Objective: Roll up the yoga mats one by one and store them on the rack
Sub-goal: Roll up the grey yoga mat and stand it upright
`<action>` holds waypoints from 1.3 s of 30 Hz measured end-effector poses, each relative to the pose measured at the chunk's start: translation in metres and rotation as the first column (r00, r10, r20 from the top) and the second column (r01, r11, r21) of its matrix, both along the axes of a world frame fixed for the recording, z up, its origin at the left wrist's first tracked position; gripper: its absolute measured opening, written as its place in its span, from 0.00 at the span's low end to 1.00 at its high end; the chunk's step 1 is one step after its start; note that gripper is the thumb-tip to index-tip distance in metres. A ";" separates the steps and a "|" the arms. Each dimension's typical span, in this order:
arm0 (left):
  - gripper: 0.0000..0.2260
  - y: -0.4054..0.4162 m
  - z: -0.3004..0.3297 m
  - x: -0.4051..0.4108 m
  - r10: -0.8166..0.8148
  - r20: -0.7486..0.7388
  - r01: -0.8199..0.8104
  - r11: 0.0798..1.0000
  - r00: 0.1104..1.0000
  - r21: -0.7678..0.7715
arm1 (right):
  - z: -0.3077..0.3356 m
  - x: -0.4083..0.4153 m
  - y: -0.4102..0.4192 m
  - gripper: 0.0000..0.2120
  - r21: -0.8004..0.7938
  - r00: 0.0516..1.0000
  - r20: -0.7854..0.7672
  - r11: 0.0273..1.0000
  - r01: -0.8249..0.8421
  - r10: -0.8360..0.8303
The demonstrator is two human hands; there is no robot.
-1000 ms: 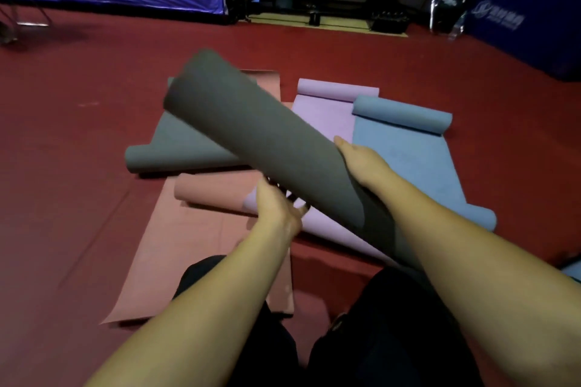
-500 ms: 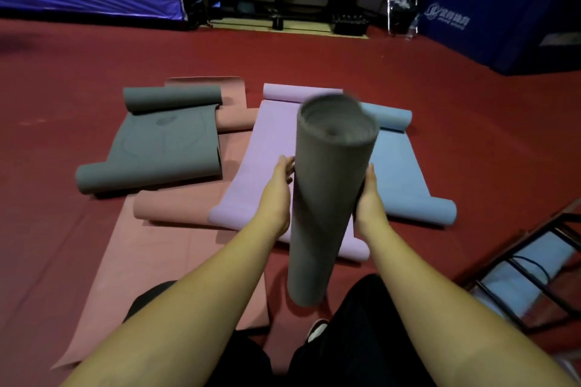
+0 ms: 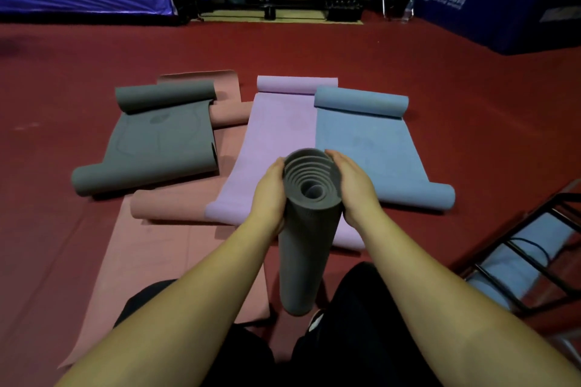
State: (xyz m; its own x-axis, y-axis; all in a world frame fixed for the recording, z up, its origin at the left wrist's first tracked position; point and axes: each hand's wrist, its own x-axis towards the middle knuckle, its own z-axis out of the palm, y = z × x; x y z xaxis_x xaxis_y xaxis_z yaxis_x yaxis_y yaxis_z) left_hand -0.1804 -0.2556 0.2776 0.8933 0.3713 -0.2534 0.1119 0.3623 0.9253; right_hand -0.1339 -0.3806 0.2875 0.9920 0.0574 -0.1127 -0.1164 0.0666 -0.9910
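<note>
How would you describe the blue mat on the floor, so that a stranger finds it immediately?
On the red floor lie four spread mats in a row. The blue mat is the rightmost one, beside the lilac mat, nearest the black rack. It alone is blue, with both ends curled.

Blue pad (image 3: pixel 503 0) bears white logo, characters perhaps unreadable.

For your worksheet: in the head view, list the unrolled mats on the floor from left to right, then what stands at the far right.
grey mat → pink mat → purple mat → blue mat → black rack
</note>
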 end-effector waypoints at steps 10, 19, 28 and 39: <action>0.17 0.005 -0.037 -0.013 -0.047 -0.035 0.049 0.998 0.998 0.050 | -0.035 -0.011 -0.005 0.17 -0.186 0.988 -0.039 0.970 -0.153 0.148; 0.19 0.013 -0.032 0.011 -0.041 -0.003 0.041 0.999 0.999 0.026 | -0.035 0.008 -0.005 0.25 0.000 0.989 -0.079 0.993 -0.122 0.121; 0.20 0.018 -0.043 0.025 -0.031 -0.146 0.070 0.961 0.989 0.269 | -0.043 0.025 0.000 0.20 -0.118 0.976 -0.154 0.978 -0.174 0.155; 0.16 0.017 -0.008 0.035 -0.379 -0.304 0.475 0.797 0.874 0.373 | -0.044 0.018 -0.021 0.16 -0.127 0.984 -0.175 0.992 -0.002 -0.020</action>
State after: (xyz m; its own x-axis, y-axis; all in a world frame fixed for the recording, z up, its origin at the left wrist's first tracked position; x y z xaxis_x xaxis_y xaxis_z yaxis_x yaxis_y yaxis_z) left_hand -0.1450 -0.2391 0.2697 0.9318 0.0767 -0.3548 0.3630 -0.1892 0.9124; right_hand -0.1160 -0.4021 0.2438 0.9565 0.0225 -0.2908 -0.2892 -0.0556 -0.9557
